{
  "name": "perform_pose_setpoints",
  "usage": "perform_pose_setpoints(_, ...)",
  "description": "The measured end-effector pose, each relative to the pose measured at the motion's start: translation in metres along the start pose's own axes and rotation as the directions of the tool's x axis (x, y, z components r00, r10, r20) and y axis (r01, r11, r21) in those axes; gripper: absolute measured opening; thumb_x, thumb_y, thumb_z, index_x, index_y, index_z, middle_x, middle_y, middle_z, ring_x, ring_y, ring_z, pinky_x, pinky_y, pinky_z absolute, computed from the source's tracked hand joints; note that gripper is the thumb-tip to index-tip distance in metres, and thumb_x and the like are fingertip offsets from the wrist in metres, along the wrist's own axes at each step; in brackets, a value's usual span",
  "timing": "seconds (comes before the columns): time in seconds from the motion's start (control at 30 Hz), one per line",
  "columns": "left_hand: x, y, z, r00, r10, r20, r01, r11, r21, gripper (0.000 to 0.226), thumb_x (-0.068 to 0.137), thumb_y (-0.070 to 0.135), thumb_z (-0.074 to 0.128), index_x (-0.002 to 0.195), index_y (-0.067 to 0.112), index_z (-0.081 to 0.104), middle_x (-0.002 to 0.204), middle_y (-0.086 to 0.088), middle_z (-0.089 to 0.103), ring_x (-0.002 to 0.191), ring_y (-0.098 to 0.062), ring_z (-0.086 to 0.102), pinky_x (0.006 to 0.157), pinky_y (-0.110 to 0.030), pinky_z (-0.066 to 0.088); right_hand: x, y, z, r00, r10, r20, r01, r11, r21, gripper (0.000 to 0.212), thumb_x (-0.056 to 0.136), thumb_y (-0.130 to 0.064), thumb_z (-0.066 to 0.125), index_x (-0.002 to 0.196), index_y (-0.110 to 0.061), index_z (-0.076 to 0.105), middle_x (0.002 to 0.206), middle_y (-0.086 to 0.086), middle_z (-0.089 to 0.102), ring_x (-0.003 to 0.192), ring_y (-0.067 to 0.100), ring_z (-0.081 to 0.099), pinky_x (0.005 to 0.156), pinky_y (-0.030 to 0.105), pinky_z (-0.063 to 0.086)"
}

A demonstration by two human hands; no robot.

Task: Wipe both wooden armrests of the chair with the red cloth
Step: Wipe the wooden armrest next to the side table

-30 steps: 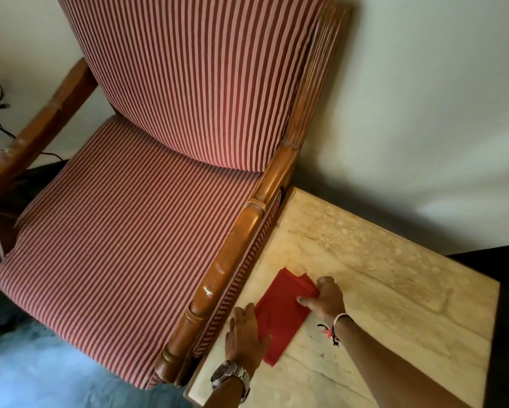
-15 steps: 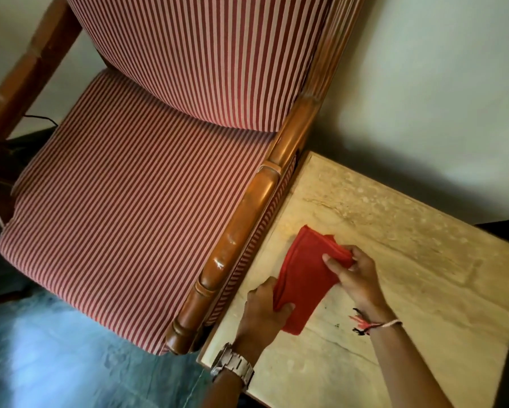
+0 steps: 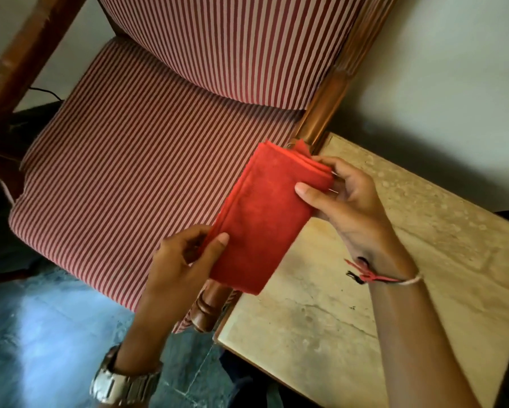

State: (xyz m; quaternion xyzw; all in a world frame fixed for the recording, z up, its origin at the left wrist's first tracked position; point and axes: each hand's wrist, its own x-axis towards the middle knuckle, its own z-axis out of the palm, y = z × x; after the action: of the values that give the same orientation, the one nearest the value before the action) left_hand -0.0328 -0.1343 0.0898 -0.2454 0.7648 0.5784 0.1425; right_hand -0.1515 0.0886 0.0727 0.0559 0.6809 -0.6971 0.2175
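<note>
red cloth now off the table, pinched in left hand and right hand grips

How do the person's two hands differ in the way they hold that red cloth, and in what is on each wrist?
The left hand pinches the near end of the red cloth, low by the front knob of the armrest; the right hand grips the far end, higher, over the table edge. The left wrist carries a metal watch; the right wrist has a thread bracelet. Both hands have the thumb on top of the folded cloth.
</note>
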Motion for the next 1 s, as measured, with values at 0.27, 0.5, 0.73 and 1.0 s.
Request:
perform_pose_setpoints(0.27, 0.032, -0.06, -0.021, 0.993, -0.043, 0.108, 0.015, 0.967, 0.255, 0.052, 0.08, 0.073, 0.053, 0.085, 0.024, 0.072, 0.086, 0.006, 0.073, 0.079, -0.004, 0.066, 0.071, -0.03, 0.055, 0.0, 0.052, 0.043, 0.918, -0.215, -0.332, 0.004, 0.844, -0.536, 0.067, 0.082, -0.029, 0.084, 0.14, -0.016, 0.052, 0.127, 0.004, 0.058, 0.113, 0.018, 0.06, 0.088, 0.02, 0.055)
perform_pose_setpoints(0.5, 0.101, -0.089, -0.047, 0.955, 0.295, 0.01, -0.213, 0.665, 0.716, 0.064, 0.097, 0.062, 0.031, 0.149, 0.025, 0.038, 0.153, -0.014, 0.041, 0.134, -0.032, 0.046, 0.1, -0.052, 0.05, -0.031, 0.061, 0.121, 0.867, -0.383, -0.317, -0.062, 0.55, -0.833, 0.067, 0.102, -0.051, 0.051, 0.157, -0.018, 0.032, 0.167, 0.014, 0.026, 0.154, 0.029, 0.027, 0.122, 0.049, 0.033)
perform_pose_setpoints(0.73, 0.181, -0.152, -0.032, 0.785, 0.25, 0.566, -0.602, 0.096, 0.792, 0.073, 0.102, 0.059, 0.007, 0.161, 0.016, 0.014, 0.168, -0.026, 0.008, 0.156, -0.041, 0.009, 0.122, -0.063, 0.024, -0.006, 0.101, 0.153, 0.874, -0.335, -0.352, -0.211, 0.391, -0.896, 0.073, 0.102, -0.041, 0.045, 0.162, -0.009, 0.016, 0.171, 0.02, 0.008, 0.159, 0.037, 0.004, 0.128, 0.058, 0.017)
perform_pose_setpoints(1.0, 0.187, -0.175, -0.022, 0.791, 0.386, 0.474, -0.557, 0.135, 0.82, 0.067, 0.104, 0.055, 0.018, 0.161, 0.019, 0.017, 0.168, -0.021, 0.015, 0.155, -0.034, 0.018, 0.125, -0.056, 0.023, 0.008, 0.099, 0.145, 0.851, -0.365, -0.378, -0.219, 0.406, -0.887, 0.073, 0.103, -0.041, 0.042, 0.163, -0.012, 0.012, 0.172, 0.017, 0.003, 0.16, 0.034, -0.002, 0.129, 0.055, 0.016)
